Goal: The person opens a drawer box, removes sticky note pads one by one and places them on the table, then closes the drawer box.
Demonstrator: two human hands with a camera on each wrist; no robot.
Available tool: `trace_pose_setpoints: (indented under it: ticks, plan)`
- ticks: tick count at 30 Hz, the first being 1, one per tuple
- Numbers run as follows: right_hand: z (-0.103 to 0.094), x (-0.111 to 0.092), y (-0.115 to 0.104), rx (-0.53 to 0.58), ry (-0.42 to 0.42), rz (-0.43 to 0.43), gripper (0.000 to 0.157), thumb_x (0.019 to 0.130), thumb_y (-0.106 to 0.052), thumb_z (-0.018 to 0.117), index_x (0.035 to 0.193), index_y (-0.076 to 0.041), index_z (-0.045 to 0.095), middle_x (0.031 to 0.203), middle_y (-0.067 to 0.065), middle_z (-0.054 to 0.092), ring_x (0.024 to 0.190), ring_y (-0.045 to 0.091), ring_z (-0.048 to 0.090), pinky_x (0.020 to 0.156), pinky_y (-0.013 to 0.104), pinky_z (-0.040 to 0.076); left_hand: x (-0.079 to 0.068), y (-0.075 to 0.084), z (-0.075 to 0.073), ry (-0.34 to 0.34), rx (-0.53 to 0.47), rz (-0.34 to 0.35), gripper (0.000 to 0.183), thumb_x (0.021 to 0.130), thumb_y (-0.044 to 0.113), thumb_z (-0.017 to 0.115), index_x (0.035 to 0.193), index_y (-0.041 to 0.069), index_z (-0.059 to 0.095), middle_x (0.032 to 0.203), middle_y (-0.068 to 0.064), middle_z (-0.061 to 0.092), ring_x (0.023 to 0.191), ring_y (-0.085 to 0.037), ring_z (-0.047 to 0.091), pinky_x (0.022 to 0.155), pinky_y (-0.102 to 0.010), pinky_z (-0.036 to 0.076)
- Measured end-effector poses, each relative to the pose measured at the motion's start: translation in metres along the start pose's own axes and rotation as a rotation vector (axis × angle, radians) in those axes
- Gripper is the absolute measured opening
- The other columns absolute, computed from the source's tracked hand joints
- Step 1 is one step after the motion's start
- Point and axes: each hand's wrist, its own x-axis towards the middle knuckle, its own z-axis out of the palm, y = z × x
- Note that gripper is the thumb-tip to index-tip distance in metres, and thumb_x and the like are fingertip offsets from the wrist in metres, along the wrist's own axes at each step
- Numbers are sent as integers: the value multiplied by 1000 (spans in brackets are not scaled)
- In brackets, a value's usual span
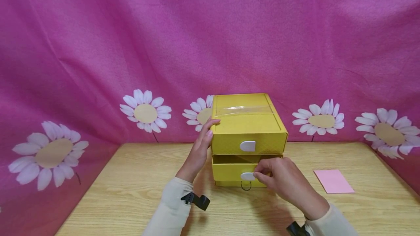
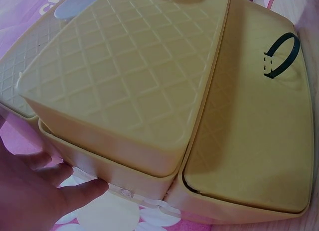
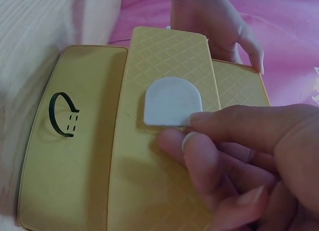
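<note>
A yellow drawer box [image 1: 242, 123] with three stacked drawers stands on the table, clear tape across its top. Its middle drawer [image 1: 226, 172] is pulled partly out, while the top and bottom ones are in. My right hand [image 1: 288, 181] pinches the edge of the white handle [image 3: 173, 101] on that middle drawer. Against the box's left side rests my left hand [image 1: 198, 156], fingers extended and fingertips near the top edge. The bottom drawer [image 2: 249, 121] carries a black loop pull [image 3: 52, 114]. The middle drawer's contents cannot be made out.
A pink square of paper [image 1: 334, 181], perhaps a note pad, lies on the wooden table [image 1: 131, 177] to the right of the box. Behind and at the sides hangs a pink cloth [image 1: 164, 46] printed with white daisies.
</note>
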Motion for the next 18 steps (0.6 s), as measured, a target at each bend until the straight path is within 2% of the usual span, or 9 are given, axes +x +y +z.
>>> trace_pose_setpoints:
  ticks: [8, 13, 18]
  plan:
    - [-2, -2, -2, -14, -14, -28, 9, 83, -17, 75, 76, -22, 72, 66, -18, 62, 59, -2, 50, 53, 23, 39, 0, 3, 0, -14, 1, -13, 42, 105, 34, 27, 145, 25, 35, 162, -1, 4, 146, -19, 6, 108, -64, 19]
    - [-3, -3, -3, -30, -5, -56, 10, 83, -16, 74, 75, -23, 71, 66, -19, 61, 61, -4, 51, 55, 23, 39, -3, 19, 1, -27, -1, -27, 43, 105, 27, 26, 146, 16, 33, 162, -8, 3, 146, -23, 5, 108, -63, 19]
    - [-3, -4, -4, -40, -5, -65, 11, 83, -16, 74, 75, -23, 71, 66, -20, 61, 61, -4, 51, 54, 23, 39, -7, 33, 2, -29, -8, -26, 43, 104, 26, 27, 145, 13, 34, 162, -9, 4, 146, -24, 6, 108, -63, 19]
